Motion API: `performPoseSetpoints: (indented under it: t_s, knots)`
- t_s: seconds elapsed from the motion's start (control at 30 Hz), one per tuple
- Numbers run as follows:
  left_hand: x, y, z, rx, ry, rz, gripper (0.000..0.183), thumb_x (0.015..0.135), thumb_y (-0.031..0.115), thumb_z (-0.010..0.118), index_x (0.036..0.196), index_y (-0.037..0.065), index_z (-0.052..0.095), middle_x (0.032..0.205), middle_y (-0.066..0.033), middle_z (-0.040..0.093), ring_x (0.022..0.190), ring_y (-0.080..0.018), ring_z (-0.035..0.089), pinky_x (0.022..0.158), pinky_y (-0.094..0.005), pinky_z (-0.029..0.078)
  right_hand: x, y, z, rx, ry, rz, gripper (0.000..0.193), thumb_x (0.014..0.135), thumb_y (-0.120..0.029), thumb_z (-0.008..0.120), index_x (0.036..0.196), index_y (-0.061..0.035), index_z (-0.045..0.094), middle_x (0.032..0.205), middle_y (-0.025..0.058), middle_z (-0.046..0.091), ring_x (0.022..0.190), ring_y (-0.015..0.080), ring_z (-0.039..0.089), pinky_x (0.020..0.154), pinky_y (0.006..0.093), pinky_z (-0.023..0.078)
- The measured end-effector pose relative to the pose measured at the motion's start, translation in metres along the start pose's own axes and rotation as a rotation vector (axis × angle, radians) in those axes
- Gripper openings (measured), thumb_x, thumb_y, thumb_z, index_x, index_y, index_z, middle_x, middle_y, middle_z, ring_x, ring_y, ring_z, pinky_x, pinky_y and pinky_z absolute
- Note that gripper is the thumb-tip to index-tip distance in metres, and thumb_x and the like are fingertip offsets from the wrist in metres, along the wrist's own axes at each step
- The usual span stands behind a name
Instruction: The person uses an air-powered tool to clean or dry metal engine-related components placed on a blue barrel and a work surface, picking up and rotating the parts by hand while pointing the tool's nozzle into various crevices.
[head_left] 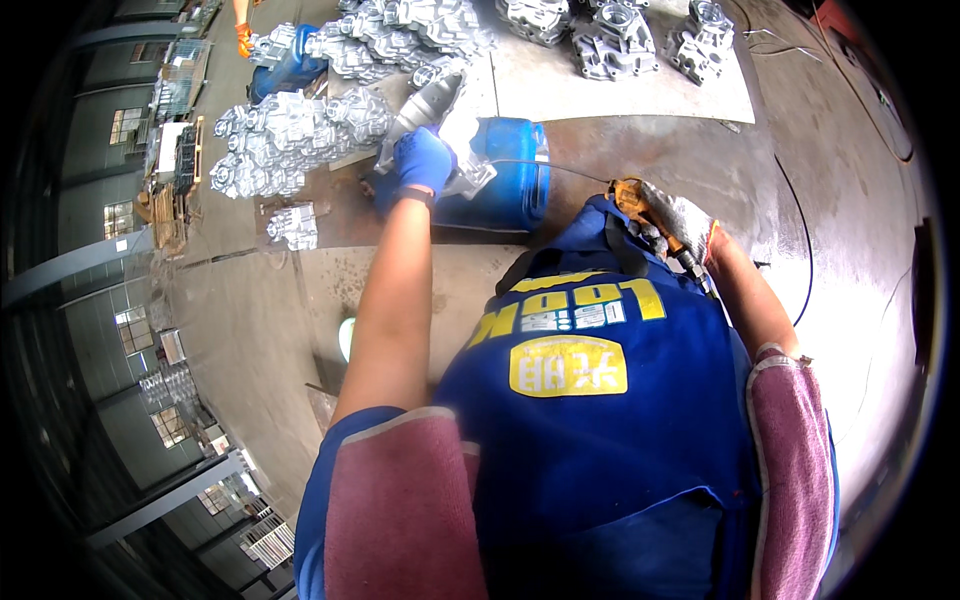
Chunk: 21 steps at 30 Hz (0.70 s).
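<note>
My left hand (423, 160), in a blue glove, is closed on a silver metal casting (468, 160) that rests on a blue barrel (515, 190) lying on its side. The fingertips are partly hidden against the metal. Near my apron, on the right, my right hand (688, 222) in a pale work glove grips a yellow air grinder (630, 198). From the grinder's head a thin, dark rod (560, 166) reaches left toward the casting. Whether its tip touches the metal is hard to make out.
Stacked silver castings (290, 140) lie left of the barrel, with more castings (410, 40) beyond. Others (615, 45) stand on a pale board (700, 103) at the back right. A lone casting (293, 228) sits on the floor. A black hose (803, 235) runs at the right. Another person's orange-gloved hand (244, 40) shows far left.
</note>
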<state>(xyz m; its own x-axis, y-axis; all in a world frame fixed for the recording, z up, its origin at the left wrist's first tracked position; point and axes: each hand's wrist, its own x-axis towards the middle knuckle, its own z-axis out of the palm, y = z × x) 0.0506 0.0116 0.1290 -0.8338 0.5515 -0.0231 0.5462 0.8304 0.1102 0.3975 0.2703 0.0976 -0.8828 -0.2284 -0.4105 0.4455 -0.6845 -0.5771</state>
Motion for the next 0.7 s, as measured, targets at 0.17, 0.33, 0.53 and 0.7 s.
performPoseSetpoints:
  t_s: [0.17, 0.33, 0.53, 0.7]
  knots:
    - [0.007, -0.008, 0.010, 0.061, -0.014, 0.024, 0.021, 0.078, 0.018, 0.057, 0.084, 0.004, 0.070, 0.085, -0.0236, 0.068, 0.083, -0.0393, 0.066, 0.077, -0.0452, 0.052, -0.002, 0.009, -0.008, 0.151, -0.061, 0.062, 0.039, 0.092, -0.007, 0.062, 0.130, -0.0018, 0.053, 0.106, 0.0062, 0.066, 0.086, 0.0083, 0.064, 0.066, 0.0193, 0.055]
    - [0.005, -0.003, 0.005, 0.061, -0.036, 0.026, 0.021, 0.078, 0.018, 0.057, 0.084, 0.004, 0.071, 0.084, -0.0232, 0.068, 0.083, -0.0394, 0.067, 0.077, -0.0447, 0.052, 0.000, 0.011, -0.009, 0.238, -0.063, 0.092, 0.032, 0.098, -0.016, 0.054, 0.127, -0.0029, 0.055, 0.101, 0.0077, 0.066, 0.077, 0.0104, 0.067, 0.055, 0.0196, 0.056]
    - [0.003, 0.003, 0.004, 0.009, -0.033, 0.026, 0.021, 0.077, 0.019, 0.057, 0.085, 0.004, 0.071, 0.085, -0.0228, 0.068, 0.083, -0.0390, 0.067, 0.078, -0.0449, 0.052, 0.016, 0.026, -0.004, -0.331, 0.214, 0.108, 0.042, 0.099, -0.043, 0.048, 0.117, -0.0072, 0.061, 0.079, 0.0035, 0.065, 0.058, 0.0075, 0.060, 0.044, 0.0188, 0.048]
    - [0.003, 0.019, -0.002, 0.176, -0.005, 0.056, 0.022, 0.078, 0.020, 0.057, 0.084, 0.004, 0.071, 0.086, -0.0228, 0.069, 0.083, -0.0384, 0.067, 0.077, -0.0457, 0.052, -0.017, 0.007, 0.009, 0.053, 0.194, 0.136, 0.044, 0.102, -0.044, 0.041, 0.114, -0.0077, 0.062, 0.072, 0.0028, 0.062, 0.053, 0.0079, 0.057, 0.040, 0.0179, 0.042]
